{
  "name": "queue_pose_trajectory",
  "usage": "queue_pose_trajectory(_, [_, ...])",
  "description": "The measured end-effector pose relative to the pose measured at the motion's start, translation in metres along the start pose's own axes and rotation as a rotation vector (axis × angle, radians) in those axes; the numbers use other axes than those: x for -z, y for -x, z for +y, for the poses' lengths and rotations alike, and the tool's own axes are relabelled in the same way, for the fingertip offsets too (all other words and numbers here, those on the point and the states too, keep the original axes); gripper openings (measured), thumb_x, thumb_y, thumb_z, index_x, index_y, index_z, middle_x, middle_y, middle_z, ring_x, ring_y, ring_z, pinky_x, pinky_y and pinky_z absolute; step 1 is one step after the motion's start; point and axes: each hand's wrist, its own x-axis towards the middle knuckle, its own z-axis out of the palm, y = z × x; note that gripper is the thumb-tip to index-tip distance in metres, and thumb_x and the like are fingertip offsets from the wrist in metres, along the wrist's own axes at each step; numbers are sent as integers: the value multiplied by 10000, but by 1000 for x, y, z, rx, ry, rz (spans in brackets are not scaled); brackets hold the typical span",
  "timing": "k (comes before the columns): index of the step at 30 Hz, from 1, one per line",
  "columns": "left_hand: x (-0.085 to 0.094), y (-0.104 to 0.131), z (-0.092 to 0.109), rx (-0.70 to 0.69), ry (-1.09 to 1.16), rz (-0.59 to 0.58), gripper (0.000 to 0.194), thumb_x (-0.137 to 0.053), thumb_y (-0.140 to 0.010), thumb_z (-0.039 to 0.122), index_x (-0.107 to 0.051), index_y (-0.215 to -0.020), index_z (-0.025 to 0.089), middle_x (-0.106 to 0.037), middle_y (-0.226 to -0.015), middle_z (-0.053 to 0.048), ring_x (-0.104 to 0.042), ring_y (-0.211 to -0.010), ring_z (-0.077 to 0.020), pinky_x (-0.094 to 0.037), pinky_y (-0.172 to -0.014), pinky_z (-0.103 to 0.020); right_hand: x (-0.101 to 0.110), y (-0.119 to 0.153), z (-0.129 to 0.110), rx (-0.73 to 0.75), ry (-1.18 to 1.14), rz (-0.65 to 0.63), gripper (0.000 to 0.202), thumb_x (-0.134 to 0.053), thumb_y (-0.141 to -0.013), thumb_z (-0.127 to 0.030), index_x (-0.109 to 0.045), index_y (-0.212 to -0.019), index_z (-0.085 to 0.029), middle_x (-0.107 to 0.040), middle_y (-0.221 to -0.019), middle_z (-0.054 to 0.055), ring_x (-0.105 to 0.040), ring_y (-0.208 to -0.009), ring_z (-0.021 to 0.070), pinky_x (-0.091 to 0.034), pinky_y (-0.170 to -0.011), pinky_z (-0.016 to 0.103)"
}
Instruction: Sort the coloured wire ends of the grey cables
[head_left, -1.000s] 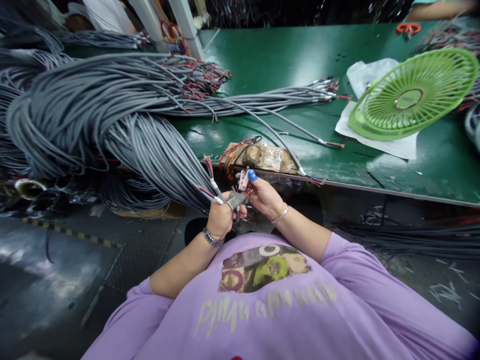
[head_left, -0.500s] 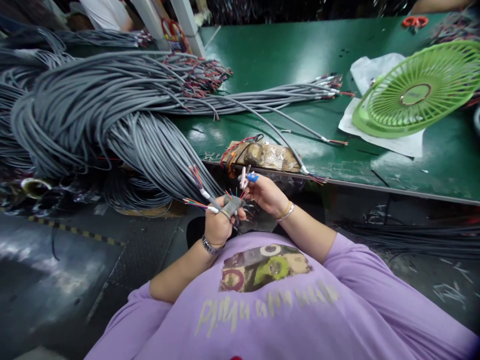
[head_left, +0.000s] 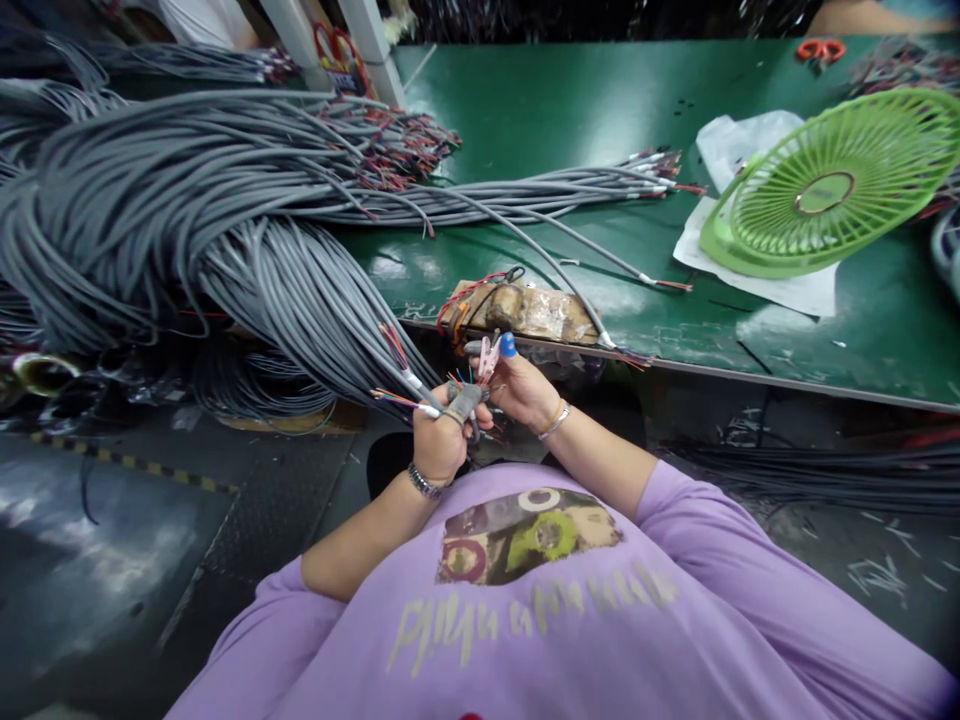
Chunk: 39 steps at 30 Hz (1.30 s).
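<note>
My left hand (head_left: pixel 438 440) is closed around the ends of several grey cables (head_left: pixel 315 300), whose thin coloured wires (head_left: pixel 397 398) fan out past white sleeves. A grey wrapping covers part of my left thumb and fingers. Close on its right, my right hand (head_left: pixel 525 388) has thumb and fingers pinched together at the wire tips, with a blue covering (head_left: pixel 508 345) on one fingertip. A small pale pink clip-like piece (head_left: pixel 488 357) shows between those fingers; its kind is hard to make out.
On the green table (head_left: pixel 570 110) lie a large heap of grey cables (head_left: pixel 187 170), a taped brown block (head_left: pixel 525 310) at the front edge, a green fan (head_left: pixel 825 190) and red-handled scissors (head_left: pixel 820 52). Another person's arm (head_left: pixel 877 16) shows at the far right.
My right hand has moved slightly left, nearer the wire ends at my left hand, and the pink piece has turned more upright. My left hand keeps its hold on the cables.
</note>
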Motion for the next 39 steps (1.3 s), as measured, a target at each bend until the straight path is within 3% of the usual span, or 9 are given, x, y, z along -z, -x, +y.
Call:
queue_pose_trajectory(8, [3,0,-8,-6,-52,-25,261,-700,-770,362,-625,-635,151,-642,-523,-5,-586,-420,-100,-325,-357,-182,-5,6,-3,-6,-32,37,472,-571,-838,-646,-652,-795,-183,-651,-701,11,-517,-566,105,-458,-546,230])
queue_pose_trajectory(12, [6,5,-6,-25,-84,-36,261,-683,-792,377,-640,-660,156,-648,-531,-5,-568,-422,-94,-333,-372,-187,0,13,-9,-57,-8,-24,570,-480,-848,-710,-670,-837,-172,-653,-754,27,-539,-597,106,-473,-568,231])
queue_pose_trajectory(15, [13,11,-6,-47,-161,-40,282,-667,-813,395,-649,-660,159,-657,-538,-13,-539,-410,-87,-340,-381,-194,8,20,-17,-159,128,-108,620,-497,-815,-738,-678,-839,-146,-659,-758,45,-563,-606,108,-489,-562,231])
queue_pose_trajectory(18, [18,15,-3,-86,-273,-102,308,-641,-840,388,-654,-631,162,-661,-544,-22,-523,-416,-84,-375,-414,-202,14,29,-25,-224,330,-190,583,-661,-711,-703,-678,-787,-126,-661,-724,52,-583,-609,119,-508,-563,243])
queue_pose_trajectory(21, [19,17,2,-105,-378,-172,312,-620,-855,354,-661,-607,169,-661,-550,-31,-555,-457,-100,-428,-470,-213,14,35,-30,-149,483,-222,448,-824,-616,-531,-673,-747,-129,-645,-676,15,-554,-585,96,-483,-566,223])
queue_pose_trajectory(24, [16,16,7,-98,-414,-192,290,-628,-834,323,-660,-587,176,-655,-538,-31,-555,-458,-107,-442,-483,-218,10,39,-31,-29,573,-218,333,-853,-604,-388,-654,-684,-133,-610,-620,-21,-498,-559,70,-426,-559,205])
queue_pose_trajectory(32, [18,7,9,18,-508,-373,224,-671,-747,240,-655,-536,169,-650,-503,-35,-547,-436,-107,-423,-458,-210,5,45,-12,118,632,-160,375,-823,-629,-473,-642,-683,-149,-624,-622,-13,-516,-577,100,-436,-577,240])
queue_pose_trajectory(35, [22,6,7,58,-446,-352,269,-666,-781,292,-651,-546,161,-643,-496,-36,-508,-401,-88,-381,-418,-199,10,45,-11,116,582,-117,392,-803,-650,-511,-664,-708,-149,-637,-644,-6,-530,-590,97,-455,-598,238])
queue_pose_trajectory(39, [25,7,4,45,-274,-224,332,-670,-804,360,-637,-548,152,-640,-496,-34,-466,-366,-63,-324,-379,-187,22,40,-16,-9,399,-38,419,-788,-676,-535,-681,-787,-146,-663,-710,19,-579,-621,97,-500,-624,238])
